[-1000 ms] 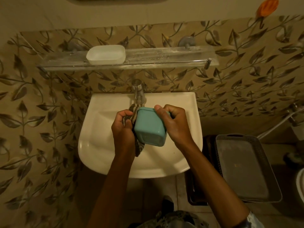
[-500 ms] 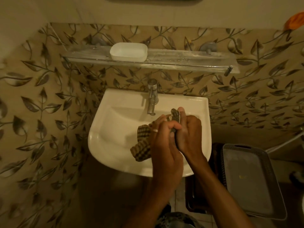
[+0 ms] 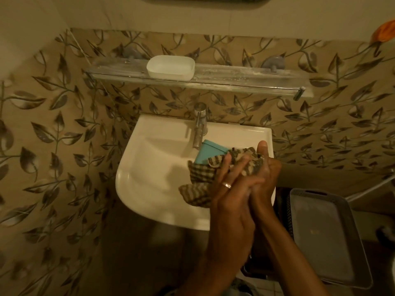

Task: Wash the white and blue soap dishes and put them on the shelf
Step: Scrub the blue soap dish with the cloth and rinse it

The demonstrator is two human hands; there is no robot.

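The white soap dish [image 3: 171,67] stands on the glass shelf [image 3: 245,79] above the sink. A corner of the blue soap dish [image 3: 207,153] shows just under the tap, over the basin. The remainder is wrapped in a brown checkered cloth [image 3: 202,178]. My right hand [image 3: 268,171] grips the wrapped dish from the right, thumb pointing up. My left hand [image 3: 232,189], wearing a ring, lies over it and presses the cloth against the dish. Both hands overlap, so the exact finger contact on the dish is hidden.
The white sink [image 3: 149,199] is fixed to a leaf-patterned tiled wall, with a chrome tap [image 3: 199,124] at its back. A grey lidded basket [image 3: 320,231] stands on the floor to the right. An orange object [image 3: 384,30] hangs at the top right.
One second ago the blue dish was held bare between both hands. Now the cloth covers most of it and my left hand has crossed over my right. The view has shifted left.
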